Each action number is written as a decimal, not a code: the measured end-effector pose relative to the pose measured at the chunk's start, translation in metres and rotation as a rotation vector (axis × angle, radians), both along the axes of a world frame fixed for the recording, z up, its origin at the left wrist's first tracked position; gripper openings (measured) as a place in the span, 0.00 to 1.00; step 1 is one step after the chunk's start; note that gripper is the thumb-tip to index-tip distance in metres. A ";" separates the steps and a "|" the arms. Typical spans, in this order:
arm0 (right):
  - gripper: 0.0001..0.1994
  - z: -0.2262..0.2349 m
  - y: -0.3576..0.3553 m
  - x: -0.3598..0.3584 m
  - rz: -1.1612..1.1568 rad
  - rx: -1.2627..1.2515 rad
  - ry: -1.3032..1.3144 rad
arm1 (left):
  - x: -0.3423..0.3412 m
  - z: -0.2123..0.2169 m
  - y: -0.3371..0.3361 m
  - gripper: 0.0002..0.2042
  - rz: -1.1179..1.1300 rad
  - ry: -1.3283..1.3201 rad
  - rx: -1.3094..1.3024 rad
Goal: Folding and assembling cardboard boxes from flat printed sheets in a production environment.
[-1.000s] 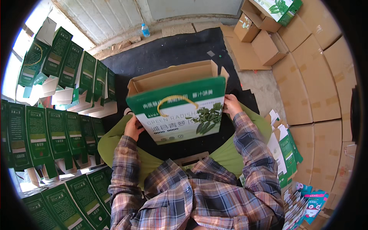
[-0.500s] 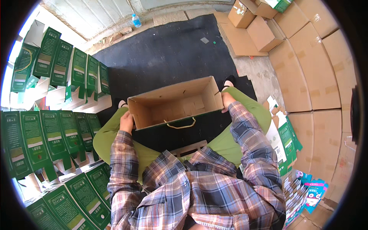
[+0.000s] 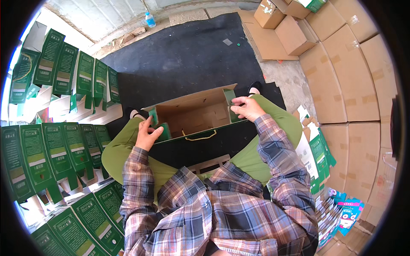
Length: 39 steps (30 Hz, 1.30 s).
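An open cardboard carton [image 3: 200, 117], brown inside and green outside, stands between my knees. A yellow cord handle [image 3: 200, 136] hangs on its near side. At the carton's left end, green flaps [image 3: 163, 132] lean inward over the opening. My left hand [image 3: 146, 134] touches them with its thumb and fingers spread apart. Another green flap [image 3: 229, 94] tilts inward at the right end. There my right hand [image 3: 248, 109] rests its fingertips against the flap, fingers stretched out and thumb apart. The carton's bottom is partly shaded.
Rows of green cartons [image 3: 36, 149] stand at my left. Brown boxes [image 3: 337, 68] are stacked along the right, with flattened green-and-white cartons [image 3: 317, 155] beside my right knee. A black mat [image 3: 183, 55] covers the floor ahead; a water bottle [image 3: 150, 19] stands beyond it.
Both hands have moved from the carton's outer ends up onto its end flaps. Green flaps now lean inward at both ends, where the opening was uncovered before.
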State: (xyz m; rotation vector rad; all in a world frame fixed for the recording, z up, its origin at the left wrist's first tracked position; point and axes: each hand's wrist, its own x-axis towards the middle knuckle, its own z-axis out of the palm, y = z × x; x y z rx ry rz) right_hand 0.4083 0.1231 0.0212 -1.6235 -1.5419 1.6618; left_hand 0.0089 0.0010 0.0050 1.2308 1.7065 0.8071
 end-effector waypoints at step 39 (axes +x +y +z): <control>0.32 -0.004 -0.036 -0.046 0.570 0.887 -0.729 | 0.068 0.011 0.008 0.40 -0.404 0.892 0.276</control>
